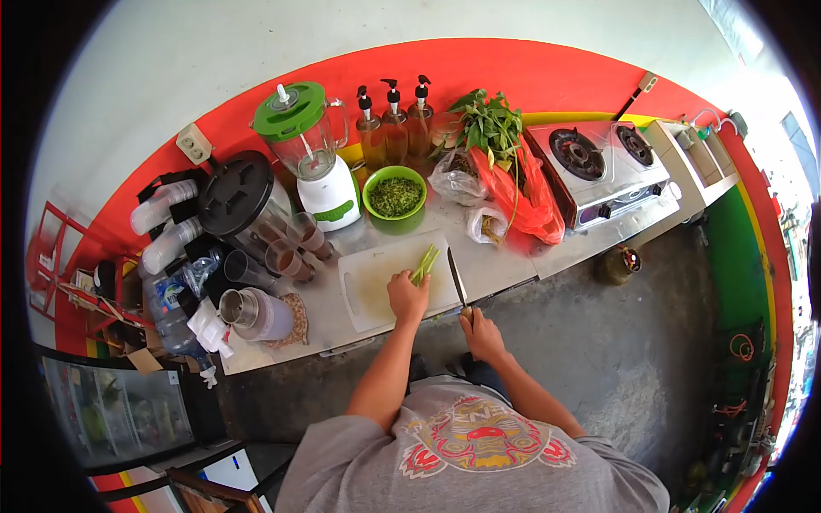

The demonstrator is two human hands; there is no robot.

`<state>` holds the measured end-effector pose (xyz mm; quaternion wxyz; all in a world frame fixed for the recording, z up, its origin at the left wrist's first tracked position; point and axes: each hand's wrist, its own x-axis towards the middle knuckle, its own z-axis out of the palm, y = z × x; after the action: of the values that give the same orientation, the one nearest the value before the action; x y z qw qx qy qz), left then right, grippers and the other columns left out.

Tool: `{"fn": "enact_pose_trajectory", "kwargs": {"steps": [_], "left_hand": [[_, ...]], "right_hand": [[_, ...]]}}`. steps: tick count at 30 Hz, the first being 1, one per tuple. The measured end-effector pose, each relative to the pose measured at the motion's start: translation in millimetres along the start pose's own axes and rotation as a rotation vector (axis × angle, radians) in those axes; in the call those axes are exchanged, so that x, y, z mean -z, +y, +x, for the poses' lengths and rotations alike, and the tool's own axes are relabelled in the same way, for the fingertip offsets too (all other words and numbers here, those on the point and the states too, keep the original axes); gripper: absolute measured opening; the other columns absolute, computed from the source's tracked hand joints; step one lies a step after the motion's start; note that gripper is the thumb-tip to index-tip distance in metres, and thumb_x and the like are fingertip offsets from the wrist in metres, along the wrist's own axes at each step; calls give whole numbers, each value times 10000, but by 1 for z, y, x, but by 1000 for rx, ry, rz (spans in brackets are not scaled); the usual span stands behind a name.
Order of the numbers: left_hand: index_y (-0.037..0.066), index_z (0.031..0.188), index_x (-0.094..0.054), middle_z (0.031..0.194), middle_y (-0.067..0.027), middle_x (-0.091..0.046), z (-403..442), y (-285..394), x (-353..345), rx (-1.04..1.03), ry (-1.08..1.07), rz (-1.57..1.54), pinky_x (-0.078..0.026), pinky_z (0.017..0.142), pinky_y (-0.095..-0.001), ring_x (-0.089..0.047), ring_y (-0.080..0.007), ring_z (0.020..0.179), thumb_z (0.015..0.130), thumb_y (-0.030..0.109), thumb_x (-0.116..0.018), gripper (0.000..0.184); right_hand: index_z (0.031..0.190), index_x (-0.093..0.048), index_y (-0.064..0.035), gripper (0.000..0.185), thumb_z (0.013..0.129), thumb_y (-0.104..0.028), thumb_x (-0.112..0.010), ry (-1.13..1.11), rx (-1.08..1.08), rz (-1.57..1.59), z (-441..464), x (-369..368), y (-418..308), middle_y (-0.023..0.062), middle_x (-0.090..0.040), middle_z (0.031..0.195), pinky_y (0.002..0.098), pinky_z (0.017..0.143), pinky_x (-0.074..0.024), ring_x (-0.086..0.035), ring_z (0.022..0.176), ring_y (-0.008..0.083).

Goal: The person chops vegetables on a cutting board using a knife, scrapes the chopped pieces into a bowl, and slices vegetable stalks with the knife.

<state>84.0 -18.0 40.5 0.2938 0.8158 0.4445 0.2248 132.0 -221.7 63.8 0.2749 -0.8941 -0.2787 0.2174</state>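
Green stalks lie in the grasp of my left hand, over the white cutting board. My right hand is closed round the handle of a knife, just off the counter's front edge. The blade points away from me along the board's right side, apart from the stalks. Behind the board stands a green bowl filled with chopped greens. To its right, leafy greens rest on a red plastic bag, beside clear bags.
A blender and three pump bottles stand at the back. Cups, a large black-lidded container and a flask are on the left. A gas stove and a sink are on the right.
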Motion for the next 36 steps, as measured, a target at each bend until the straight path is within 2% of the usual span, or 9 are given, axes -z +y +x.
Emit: {"fn": "enact_pose_trajectory", "kwargs": {"steps": [4,6,9,13,15,17,22,29,36], "left_hand": [[-18,1113,-689,878,-136,-683,-7,-45,0,53,109,-339,-508,758,-394,-637,-272,862,949,280,-658,342],[-15,1156,-678,827,-54,-625,-18,-40,35,437,-122,-794,-437,670,-308,-527,-145,724,1025,268,-545,339],[12,1227,-654,903,7,-589,-26,-27,76,499,-161,-1066,-416,687,-267,-441,-83,731,1030,243,-511,335],[12,1204,-644,915,-2,-576,-40,-13,126,513,-272,-1078,-409,696,-274,-469,-94,772,1038,204,-457,315],[15,1143,-641,911,-5,-566,-49,-8,140,434,-373,-1021,-406,713,-271,-478,-102,782,1035,172,-429,284],[29,1038,-621,810,8,-505,-58,-2,153,398,-279,-1044,-391,695,-279,-457,-116,740,1025,171,-442,229],[-1,1102,-643,875,31,-537,-74,1,194,162,-85,-946,-390,728,-269,-465,-91,793,1032,145,-494,220],[-29,1179,-654,911,22,-583,-88,11,225,241,-80,-841,-401,737,-275,-477,-82,803,1013,60,-585,200],[-30,1232,-657,1010,-13,-661,-102,45,216,206,55,-1025,-475,834,-266,-588,-94,897,1023,73,-562,252]], "right_hand": [[1097,-534,7,349,979,-312,-612,11,132,206,19,-3,-25,275,-682,839,554,711,-505,-663,798,494],[1121,-539,21,307,926,-191,-643,-47,149,405,27,-2,-48,212,-678,794,470,676,-513,-680,721,391],[1094,-562,34,297,883,-148,-668,-27,279,458,38,-3,-84,140,-662,766,410,651,-508,-646,659,264],[1035,-600,28,264,888,-165,-705,-177,416,521,43,20,-153,92,-650,740,353,591,-487,-589,601,179],[927,-634,34,235,873,-170,-737,-341,303,685,40,30,-185,98,-665,792,353,663,-502,-593,703,148],[912,-647,34,201,896,-152,-723,-404,344,664,42,32,-204,58,-660,758,328,614,-484,-561,668,104],[865,-642,32,181,912,-131,-705,-521,452,646,31,36,-239,38,-604,676,312,549,-439,-515,602,99],[860,-628,22,177,924,-127,-700,-548,588,632,33,25,-252,25,-565,653,313,539,-410,-484,590,96],[907,-642,18,189,956,-159,-687,-580,712,642,35,53,-245,15,-581,689,285,561,-411,-471,632,74]]}}
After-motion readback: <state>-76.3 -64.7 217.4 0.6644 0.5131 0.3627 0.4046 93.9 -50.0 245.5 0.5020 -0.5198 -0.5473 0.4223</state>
